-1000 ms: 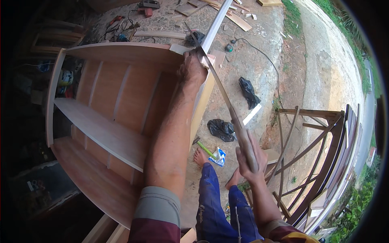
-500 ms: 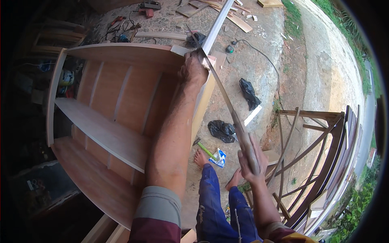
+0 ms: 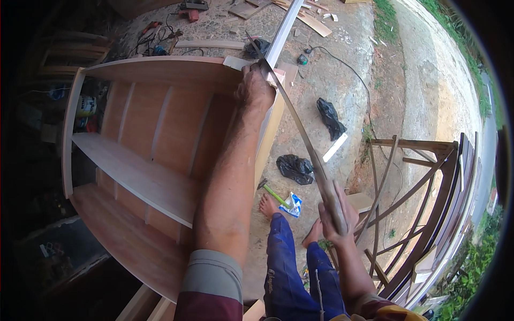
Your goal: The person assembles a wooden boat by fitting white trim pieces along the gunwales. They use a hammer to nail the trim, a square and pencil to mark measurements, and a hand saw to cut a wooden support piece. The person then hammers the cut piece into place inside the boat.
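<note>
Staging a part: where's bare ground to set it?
Free, as pictured: ground between saw, upper black bag and curved cord; also right of that cord, above the wooden trestle. Crowded: around hammer, packet and left foot; cabinet corner by left hand, saw, white strip.

A green-handled hammer (image 3: 276, 196) lies on the ground, a crumpled blue-and-white packet (image 3: 291, 205) at its handle end. Just beyond the hammer sits a crumpled black plastic bag (image 3: 295, 169); farther beyond and to its right lies a second black bag (image 3: 331, 119). Well right of the hammer stands a wooden trestle (image 3: 412, 144). Far beyond the hammer, leftward, rests a red power tool (image 3: 190, 14).
</note>
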Motion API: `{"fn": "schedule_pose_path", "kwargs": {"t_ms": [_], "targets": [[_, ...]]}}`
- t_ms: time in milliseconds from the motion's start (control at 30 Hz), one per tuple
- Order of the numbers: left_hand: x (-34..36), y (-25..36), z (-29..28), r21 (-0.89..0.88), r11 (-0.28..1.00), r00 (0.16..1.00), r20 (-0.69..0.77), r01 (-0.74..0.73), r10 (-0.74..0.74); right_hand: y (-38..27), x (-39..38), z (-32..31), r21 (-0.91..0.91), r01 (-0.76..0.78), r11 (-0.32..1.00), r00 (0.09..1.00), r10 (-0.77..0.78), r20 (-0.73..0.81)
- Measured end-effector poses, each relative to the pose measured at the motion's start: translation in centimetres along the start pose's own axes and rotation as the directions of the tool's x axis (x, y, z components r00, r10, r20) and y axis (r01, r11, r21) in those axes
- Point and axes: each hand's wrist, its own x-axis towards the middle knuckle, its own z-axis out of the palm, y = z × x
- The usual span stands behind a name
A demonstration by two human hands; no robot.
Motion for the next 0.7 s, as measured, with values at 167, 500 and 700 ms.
{"fn": "schedule_pose_path", "kwargs": {"t_ms": [167, 500, 700], "targets": [[0.4, 1.9, 0.0, -0.032, 0.996, 0.996, 0.007, -0.088, 0.089, 0.9, 15.2, 6.6, 0.381, -0.042, 0.924, 0.982, 0.109, -0.157], [0.4, 0.1, 0.2, 0.03, 0.999, 0.999, -0.037, 0.02, -0.019, 0.2, -2.3, -0.6, 0.027, -0.086, 0.996, 0.994, 0.084, 0.074], [-0.3, 2.0, 0.0, -0.042, 0.994, 0.994, -0.041, -0.103, 0.101, 0.9, 15.1, 6.5, 0.378, -0.093, 0.921, 0.981, 0.149, -0.122]]}}
